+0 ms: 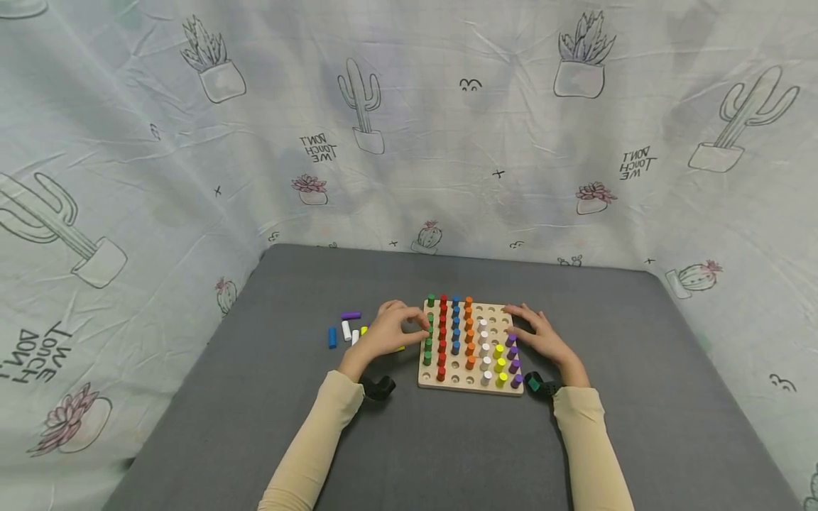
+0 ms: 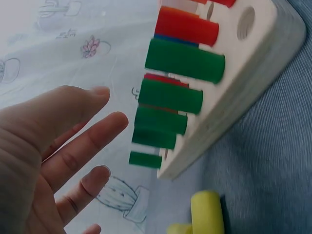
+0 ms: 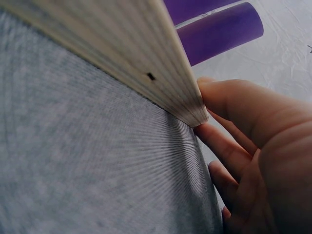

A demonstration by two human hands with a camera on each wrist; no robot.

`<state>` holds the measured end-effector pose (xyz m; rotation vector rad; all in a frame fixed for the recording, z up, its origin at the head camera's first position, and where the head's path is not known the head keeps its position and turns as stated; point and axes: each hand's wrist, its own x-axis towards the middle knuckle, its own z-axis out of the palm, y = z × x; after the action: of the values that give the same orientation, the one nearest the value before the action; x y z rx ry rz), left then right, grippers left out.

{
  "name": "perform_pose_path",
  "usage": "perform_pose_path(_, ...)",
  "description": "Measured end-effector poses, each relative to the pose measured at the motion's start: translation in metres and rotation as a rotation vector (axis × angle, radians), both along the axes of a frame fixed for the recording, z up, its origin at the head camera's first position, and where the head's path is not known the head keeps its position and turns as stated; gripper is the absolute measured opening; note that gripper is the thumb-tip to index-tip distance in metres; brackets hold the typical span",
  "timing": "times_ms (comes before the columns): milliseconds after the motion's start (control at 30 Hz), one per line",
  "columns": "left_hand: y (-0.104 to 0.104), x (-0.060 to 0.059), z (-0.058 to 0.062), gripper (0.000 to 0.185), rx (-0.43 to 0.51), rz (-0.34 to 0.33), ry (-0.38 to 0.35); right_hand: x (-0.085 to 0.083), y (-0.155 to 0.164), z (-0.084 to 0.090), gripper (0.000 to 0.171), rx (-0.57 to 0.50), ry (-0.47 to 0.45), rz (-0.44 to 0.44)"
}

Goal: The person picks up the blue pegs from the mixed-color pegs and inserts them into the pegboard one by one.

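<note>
A wooden pegboard (image 1: 463, 387) carries upright colored pegs in rows. My left hand (image 1: 386, 331) hovers at its left side by the green pegs (image 2: 185, 61). In the left wrist view, thumb and fingers are spread apart with nothing between them, their tips short of the green pegs. At the board's right edge is my right hand (image 1: 542, 336), close to the purple pegs (image 1: 513, 353). The right wrist view has its thumb and a finger (image 3: 224, 146) touching the board's edge, the fingers loosely extended. Red, blue, orange, white and yellow pegs stand between the hands.
Loose pegs lie left of the board, among them a blue peg (image 1: 332, 338), a purple peg (image 1: 351, 315) and a white peg (image 1: 346, 331). Yellow ones lie partly hidden by the left hand. A grey cloth (image 1: 460, 454) covers the table; a patterned curtain (image 1: 422, 128) rises behind.
</note>
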<state>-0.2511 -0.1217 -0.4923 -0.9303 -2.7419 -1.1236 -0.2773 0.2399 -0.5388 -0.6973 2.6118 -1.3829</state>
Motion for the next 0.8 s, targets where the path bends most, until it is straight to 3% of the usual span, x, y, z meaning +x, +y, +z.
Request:
perform_pose_path(467,-0.035,0.0,-0.008,0.008,-0.035,0.075,-0.011,0.001,-0.001,0.002,0.05,-0.001,0.005,0.0)
perform_pose_path(800,-0.054,0.001,-0.013,0.008,-0.073,0.128,0.04,0.001,0.0,0.0,0.05,-0.006,-0.004,-0.006)
